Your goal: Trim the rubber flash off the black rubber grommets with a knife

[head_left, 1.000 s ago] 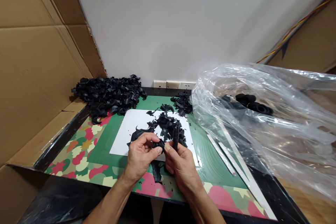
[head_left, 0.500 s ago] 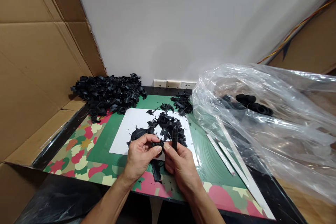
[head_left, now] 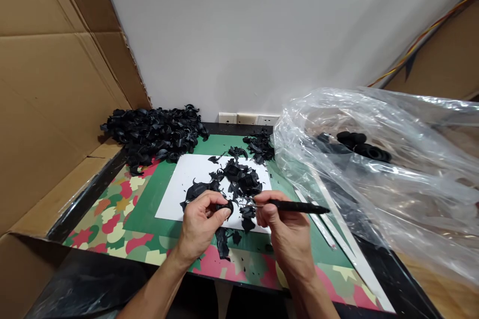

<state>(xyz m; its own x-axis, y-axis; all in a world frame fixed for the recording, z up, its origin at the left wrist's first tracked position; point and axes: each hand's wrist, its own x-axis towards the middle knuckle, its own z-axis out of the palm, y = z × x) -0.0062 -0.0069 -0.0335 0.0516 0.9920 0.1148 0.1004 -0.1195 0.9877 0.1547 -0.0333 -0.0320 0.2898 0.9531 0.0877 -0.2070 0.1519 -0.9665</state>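
Note:
My left hand (head_left: 204, 217) pinches a small round black rubber part (head_left: 229, 206) between thumb and fingertips, above the white sheet (head_left: 172, 194). My right hand (head_left: 286, 229) is closed round a pen-like tool with a black handle (head_left: 299, 207). Its thin metal tip points left, towards the rubber part; whether it touches cannot be made out. Torn black rubber scraps (head_left: 245, 179) lie on the sheet behind both hands. A longer black strip (head_left: 222, 244) rests just below the left fingers.
A large heap of black rubber pieces (head_left: 157, 132) stands at the back left, by a cardboard box wall (head_left: 56, 84). On the right, a clear plastic bag (head_left: 374, 124) holds several black round parts. White strips (head_left: 322, 229) lie on the green mat (head_left: 145, 214).
My right hand has moved right, away from the left fingers. The tool has swung from upright to nearly level, with its tip towards the rubber part. My left hand stays in place.

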